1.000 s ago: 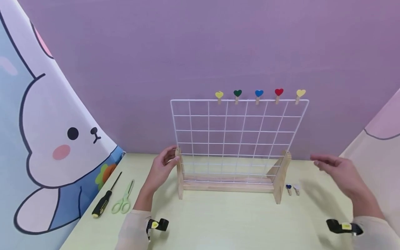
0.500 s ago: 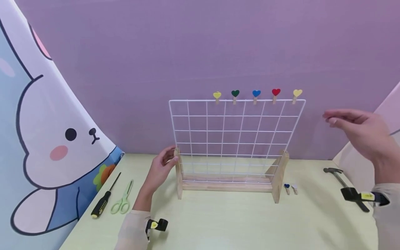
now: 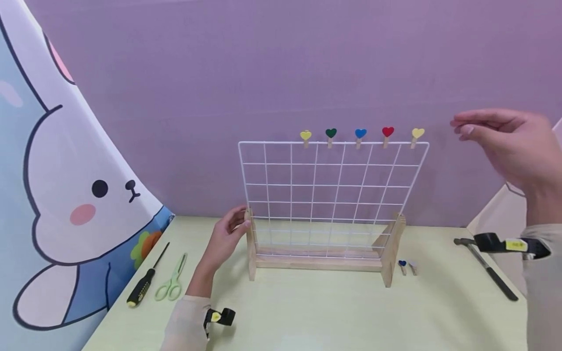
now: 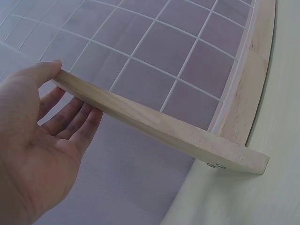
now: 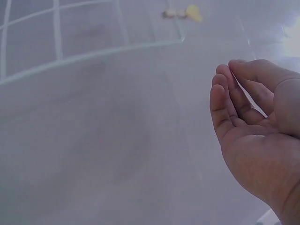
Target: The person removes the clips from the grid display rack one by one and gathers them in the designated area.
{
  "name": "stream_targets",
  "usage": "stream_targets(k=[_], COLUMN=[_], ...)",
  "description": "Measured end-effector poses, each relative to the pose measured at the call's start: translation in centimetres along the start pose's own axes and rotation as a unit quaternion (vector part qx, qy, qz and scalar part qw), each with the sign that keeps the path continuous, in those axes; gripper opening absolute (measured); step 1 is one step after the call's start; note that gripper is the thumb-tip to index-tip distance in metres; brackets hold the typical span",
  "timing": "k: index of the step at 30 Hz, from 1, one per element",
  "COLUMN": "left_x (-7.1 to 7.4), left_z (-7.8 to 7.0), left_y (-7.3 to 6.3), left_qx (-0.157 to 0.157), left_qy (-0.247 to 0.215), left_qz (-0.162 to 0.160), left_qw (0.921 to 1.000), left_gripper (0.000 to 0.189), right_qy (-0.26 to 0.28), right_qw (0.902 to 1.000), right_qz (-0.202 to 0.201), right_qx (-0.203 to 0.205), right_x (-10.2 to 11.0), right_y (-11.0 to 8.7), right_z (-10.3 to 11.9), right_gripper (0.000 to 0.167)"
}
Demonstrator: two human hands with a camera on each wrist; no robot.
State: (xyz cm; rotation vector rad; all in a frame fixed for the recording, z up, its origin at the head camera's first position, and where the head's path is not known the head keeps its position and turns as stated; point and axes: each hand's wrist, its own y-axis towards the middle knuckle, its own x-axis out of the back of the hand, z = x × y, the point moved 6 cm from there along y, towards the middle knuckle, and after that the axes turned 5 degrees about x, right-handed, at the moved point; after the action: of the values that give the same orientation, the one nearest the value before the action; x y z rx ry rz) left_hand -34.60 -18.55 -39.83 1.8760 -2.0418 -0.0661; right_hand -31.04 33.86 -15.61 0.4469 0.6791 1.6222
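A white wire grid (image 3: 325, 185) stands upright in a wooden stand (image 3: 318, 263). My left hand (image 3: 226, 239) holds the stand's left side post near its top; the left wrist view shows the thumb on one edge of the post (image 4: 154, 123) and fingertips on the other. Several small clothespins with hearts line the grid's top bar: yellow (image 3: 305, 136), green (image 3: 331, 134), blue (image 3: 360, 134), red (image 3: 388, 133) and pale yellow (image 3: 418, 134). Right of the grid's top corner, my right hand (image 3: 518, 146) is raised, fingers loosely bent, thumb near the forefinger, with nothing in it.
On the table right of the stand lie a dark blue heart clothespin (image 3: 402, 266) and a pale one (image 3: 413, 268). A hammer (image 3: 487, 268) lies farther right. A screwdriver (image 3: 145, 282) and green scissors (image 3: 171, 282) lie at left. A purple backdrop (image 3: 263, 73) hangs behind.
My right hand has risen from low beside the stand to above the grid's top bar level, moving right. The hammer has come into view. My left hand has stayed on the post.
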Motion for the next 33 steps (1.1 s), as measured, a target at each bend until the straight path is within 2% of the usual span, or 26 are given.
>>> stream_targets(k=[9,18,33], left_x=[0.2,0.1,0.0], left_z=[0.1,0.1,-0.1], left_y=[-0.2,-0.1,-0.1], left_qx=[-0.001,-0.002,0.001], left_qy=[0.006,0.004,0.001], left_qz=[-0.003,-0.003,-0.004], left_qw=[1.0000,1.0000,1.0000], left_gripper=[0.048,0.048,0.047], right_qy=[-0.012,0.006,-0.064], right_qw=[0.9994,0.9988,0.9940], right_qz=[0.014,0.039,0.073], right_qx=[-0.030,-0.030,-0.050], right_x=[-3.1,-6.1,-10.5], right_y=[2.5,3.7,5.0], right_z=[1.3,1.3,0.8], right_gripper=[0.027,0.027,0.027])
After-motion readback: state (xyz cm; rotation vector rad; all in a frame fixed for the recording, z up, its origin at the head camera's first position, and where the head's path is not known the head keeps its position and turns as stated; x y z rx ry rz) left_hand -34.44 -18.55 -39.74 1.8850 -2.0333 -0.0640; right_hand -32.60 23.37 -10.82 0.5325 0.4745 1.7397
